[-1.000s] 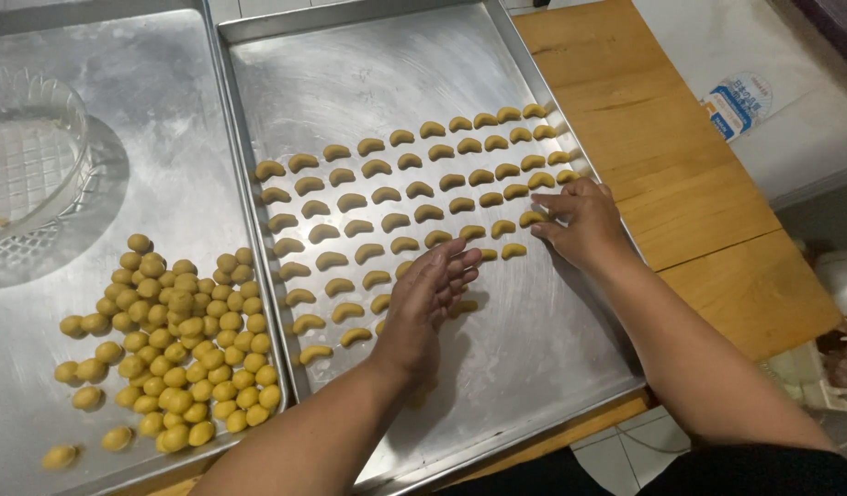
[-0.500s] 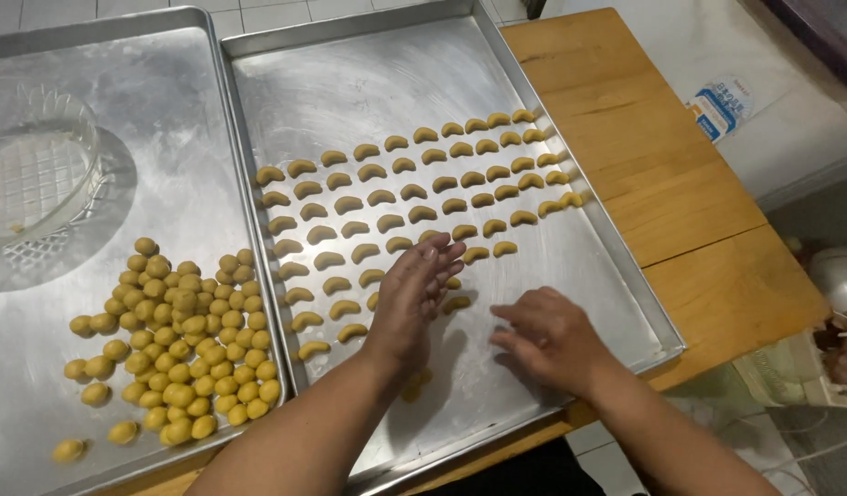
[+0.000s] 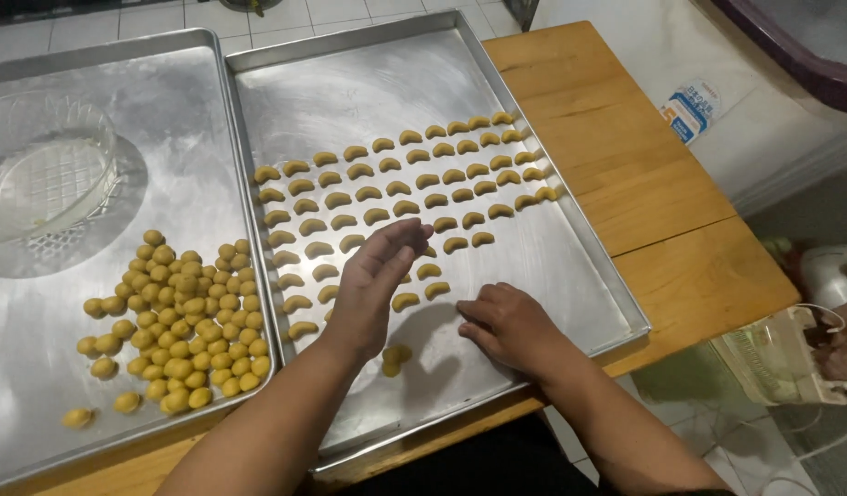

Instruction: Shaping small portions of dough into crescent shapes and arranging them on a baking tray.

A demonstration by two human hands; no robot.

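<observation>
Single head-worn view, looking steeply down from close above onto two metal trays (image 3: 552,276) on a wooden table (image 3: 626,156). No second view to overlap.

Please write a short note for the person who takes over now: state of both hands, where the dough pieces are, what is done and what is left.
Left hand: open, raised over the right tray, holding nothing visible.
Right hand: flat on that tray's near part, fingers bent.
Done: rows of crescent pieces laid across the right tray.
Left: a pile of dough balls on the left tray, and one lump between the hands.
A glass dish sits on the left tray.
</observation>
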